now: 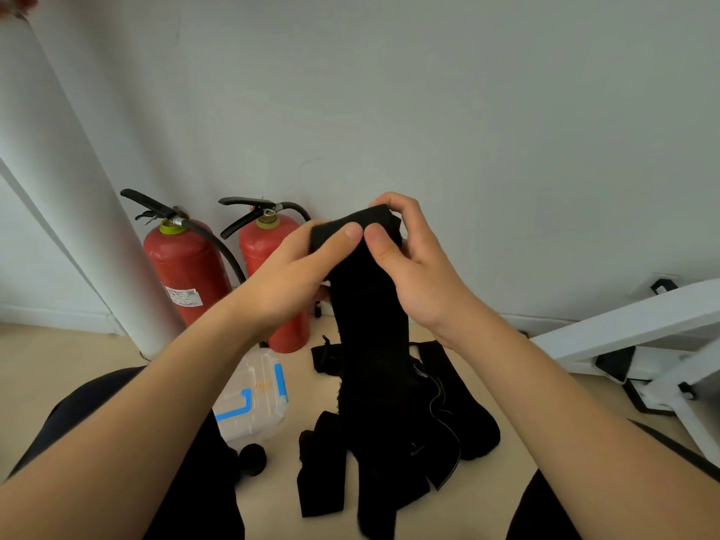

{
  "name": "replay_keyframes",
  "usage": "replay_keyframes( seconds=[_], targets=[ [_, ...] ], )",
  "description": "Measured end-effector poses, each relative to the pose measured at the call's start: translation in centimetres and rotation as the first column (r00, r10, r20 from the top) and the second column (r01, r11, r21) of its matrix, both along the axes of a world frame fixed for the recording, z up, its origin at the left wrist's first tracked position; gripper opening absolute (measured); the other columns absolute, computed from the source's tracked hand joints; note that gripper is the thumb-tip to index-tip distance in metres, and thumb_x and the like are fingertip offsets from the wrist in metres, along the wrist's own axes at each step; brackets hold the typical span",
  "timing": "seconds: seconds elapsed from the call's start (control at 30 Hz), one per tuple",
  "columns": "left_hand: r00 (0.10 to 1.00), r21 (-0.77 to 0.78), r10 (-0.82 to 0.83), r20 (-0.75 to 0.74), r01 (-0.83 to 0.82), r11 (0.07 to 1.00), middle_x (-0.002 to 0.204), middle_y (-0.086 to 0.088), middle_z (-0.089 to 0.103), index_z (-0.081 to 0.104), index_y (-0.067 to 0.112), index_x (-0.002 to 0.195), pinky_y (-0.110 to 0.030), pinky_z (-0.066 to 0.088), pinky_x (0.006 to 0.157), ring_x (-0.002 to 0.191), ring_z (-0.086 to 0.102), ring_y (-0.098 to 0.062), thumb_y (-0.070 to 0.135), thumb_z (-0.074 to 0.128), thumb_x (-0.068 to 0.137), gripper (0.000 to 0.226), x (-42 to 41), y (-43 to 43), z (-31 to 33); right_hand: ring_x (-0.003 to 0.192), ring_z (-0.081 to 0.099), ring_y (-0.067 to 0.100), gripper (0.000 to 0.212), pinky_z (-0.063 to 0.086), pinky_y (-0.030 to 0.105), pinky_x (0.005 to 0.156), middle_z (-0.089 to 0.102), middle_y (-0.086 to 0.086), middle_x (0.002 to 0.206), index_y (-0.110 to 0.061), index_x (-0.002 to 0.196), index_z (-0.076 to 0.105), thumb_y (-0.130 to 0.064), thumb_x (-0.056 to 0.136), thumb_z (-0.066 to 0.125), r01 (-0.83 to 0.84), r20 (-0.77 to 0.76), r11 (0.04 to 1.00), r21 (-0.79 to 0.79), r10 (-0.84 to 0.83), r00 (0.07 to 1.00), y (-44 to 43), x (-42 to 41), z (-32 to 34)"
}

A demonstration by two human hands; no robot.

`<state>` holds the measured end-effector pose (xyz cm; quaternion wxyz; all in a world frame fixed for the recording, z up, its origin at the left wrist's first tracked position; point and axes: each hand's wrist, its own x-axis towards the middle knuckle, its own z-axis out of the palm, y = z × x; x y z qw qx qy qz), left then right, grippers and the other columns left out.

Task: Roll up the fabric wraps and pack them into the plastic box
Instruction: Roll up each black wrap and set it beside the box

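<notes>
A long black fabric wrap [370, 344] hangs from both hands down to the floor. My left hand [300, 267] and my right hand [413, 263] grip its folded top end at chest height, thumbs meeting on the front. Below it, several more black wraps [440, 418] lie in a loose heap on the beige floor. One rolled-up black wrap [252, 458] lies beside the clear plastic box [253, 395] with blue latches, which lies on the floor under my left forearm.
Two red fire extinguishers [187, 267] stand against the wall behind the box. A white column [78, 212] rises at the left. A white frame with black feet [646, 344] slants at the right. My dark-trousered knees flank the heap.
</notes>
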<state>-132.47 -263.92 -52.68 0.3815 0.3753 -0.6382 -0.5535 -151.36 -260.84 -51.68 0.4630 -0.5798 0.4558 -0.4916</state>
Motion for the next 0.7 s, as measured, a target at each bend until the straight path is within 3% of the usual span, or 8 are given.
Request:
replay_keyframes(
  seconds=[0.17, 0.27, 0.33, 0.43, 0.53, 0.6, 0.67, 0.7],
  targets=[
    [0.998, -0.256, 0.052, 0.023, -0.045, 0.966, 0.124, -0.009, 0.069, 0.047, 0.018, 0.138, -0.040, 0.067, 0.086, 0.112, 0.075, -0.021, 0.035, 0.074, 0.102, 0.048, 0.08, -0.16, -0.13, 0.103, 0.077, 0.013, 0.033, 0.065, 0.032, 0.084, 0.072, 0.003, 0.125, -0.048, 0.144, 0.046, -0.039, 0.113, 0.056, 0.047, 0.043, 0.997, 0.053, -0.050, 0.998, 0.18, 0.25, -0.22],
    [0.993, -0.377, 0.069, 0.095, -0.029, 0.926, 0.128, -0.003, 0.065, 0.043, 0.018, 0.138, -0.033, 0.065, 0.087, 0.117, 0.070, -0.014, 0.015, 0.078, 0.100, 0.052, 0.07, -0.28, -0.33, 0.114, 0.076, 0.020, 0.046, 0.065, 0.048, 0.098, 0.073, 0.001, 0.131, -0.031, 0.149, 0.052, -0.052, 0.109, 0.058, 0.083, 0.105, 0.969, 0.233, -0.110, 0.988, 0.27, 0.84, -0.32],
    [0.986, -0.398, 0.059, 0.156, 0.008, 0.917, 0.125, 0.003, 0.063, 0.043, 0.019, 0.139, -0.028, 0.064, 0.086, 0.113, 0.068, -0.007, 0.010, 0.078, 0.099, 0.053, 0.24, -0.31, -0.44, 0.107, 0.079, 0.023, 0.049, 0.067, 0.045, 0.091, 0.076, 0.004, 0.125, -0.025, 0.142, 0.060, -0.059, 0.108, 0.056, 0.105, 0.108, 0.943, 0.316, -0.145, 0.983, 0.33, 0.93, -0.25],
    [0.985, -0.318, -0.036, 0.168, 0.089, 0.944, 0.115, 0.015, 0.065, 0.045, 0.023, 0.142, -0.027, 0.063, 0.084, 0.107, 0.070, -0.005, 0.005, 0.073, 0.102, 0.052, 0.39, -0.22, -0.35, 0.103, 0.079, 0.020, 0.047, 0.066, 0.032, 0.074, 0.076, 0.003, 0.122, -0.025, 0.138, 0.061, -0.060, 0.109, 0.051, 0.127, 0.067, 0.930, 0.344, -0.159, 0.985, 0.32, 0.67, -0.24],
    [0.996, -0.102, -0.063, 0.070, 0.070, 0.992, 0.107, 0.017, 0.072, 0.051, 0.032, 0.141, -0.048, 0.068, 0.084, 0.103, 0.078, -0.018, 0.034, 0.068, 0.106, 0.038, 0.21, 0.23, 0.17, 0.101, 0.076, 0.010, 0.035, 0.062, 0.020, 0.068, 0.074, -0.003, 0.122, -0.032, 0.141, 0.057, -0.052, 0.113, 0.050, 0.138, -0.036, 0.961, 0.241, -0.133, 0.990, 0.44, 0.60, -0.42],
    [0.996, -0.055, -0.016, 0.086, 0.021, 0.998, 0.114, 0.004, 0.076, 0.058, 0.031, 0.139, -0.057, 0.067, 0.085, 0.103, 0.080, -0.023, 0.050, 0.064, 0.103, 0.041, 0.35, 0.32, 0.37, 0.108, 0.076, 0.012, 0.033, 0.065, 0.029, 0.086, 0.074, -0.004, 0.125, -0.034, 0.144, 0.053, -0.047, 0.113, 0.051, 0.135, -0.080, 0.979, 0.153, -0.124, 0.989, 0.50, 0.75, -0.62],
    [0.998, -0.072, 0.014, 0.058, -0.010, 0.997, 0.118, -0.002, 0.077, 0.064, 0.028, 0.138, -0.056, 0.066, 0.089, 0.107, 0.079, -0.022, 0.044, 0.067, 0.104, 0.038, 0.36, 0.21, 0.19, 0.115, 0.075, 0.019, 0.036, 0.063, 0.044, 0.100, 0.074, 0.002, 0.129, -0.037, 0.148, 0.049, -0.044, 0.113, 0.054, 0.119, -0.077, 0.986, 0.114, -0.110, 0.991, 0.59, 0.91, -0.80],
    [0.999, -0.111, 0.032, 0.041, -0.027, 0.993, 0.120, 0.000, 0.077, 0.065, 0.028, 0.139, -0.052, 0.066, 0.093, 0.111, 0.077, -0.020, 0.038, 0.069, 0.104, 0.036, 0.43, 0.12, 0.11, 0.113, 0.077, 0.022, 0.038, 0.064, 0.048, 0.099, 0.074, 0.005, 0.128, -0.041, 0.149, 0.048, -0.044, 0.112, 0.056, 0.108, -0.052, 0.986, 0.126, -0.102, 0.993, 0.62, 0.94, -0.85]
  ],
)
